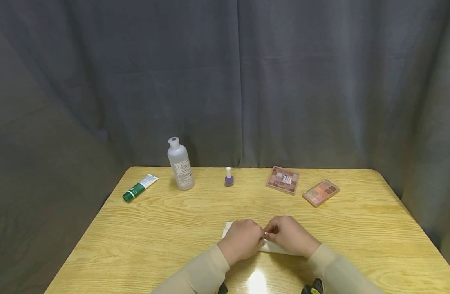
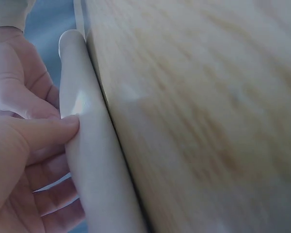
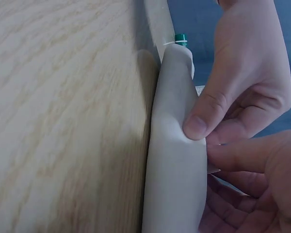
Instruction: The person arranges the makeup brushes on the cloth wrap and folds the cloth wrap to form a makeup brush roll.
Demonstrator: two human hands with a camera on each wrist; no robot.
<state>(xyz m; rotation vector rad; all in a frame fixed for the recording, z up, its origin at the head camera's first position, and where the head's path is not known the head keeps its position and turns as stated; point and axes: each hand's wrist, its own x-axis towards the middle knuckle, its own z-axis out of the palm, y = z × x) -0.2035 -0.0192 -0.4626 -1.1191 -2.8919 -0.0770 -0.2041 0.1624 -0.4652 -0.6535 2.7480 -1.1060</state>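
Note:
A soft-looking white pouch-like item [image 1: 275,248] lies on the table under both hands. Its smooth, rounded side [image 2: 94,160] fills much of the left wrist view, and its exact kind cannot be told. My left hand [image 1: 244,237] grips its upper edge; in the right wrist view the left thumb [image 3: 196,127] presses a dent into it. Close beside it, my right hand [image 1: 289,235] pinches a small pale bit at the same edge with thumb and forefinger. The fingers largely hide that bit and the item's middle.
Along the back of the wooden table [image 1: 166,228] stand a clear labelled bottle [image 1: 181,165] and a purple nail polish bottle [image 1: 229,179]. A green-and-white tube [image 1: 140,188] lies at left. Two makeup palettes [image 1: 283,180] lie at right. Grey curtains [image 1: 239,81] hang behind.

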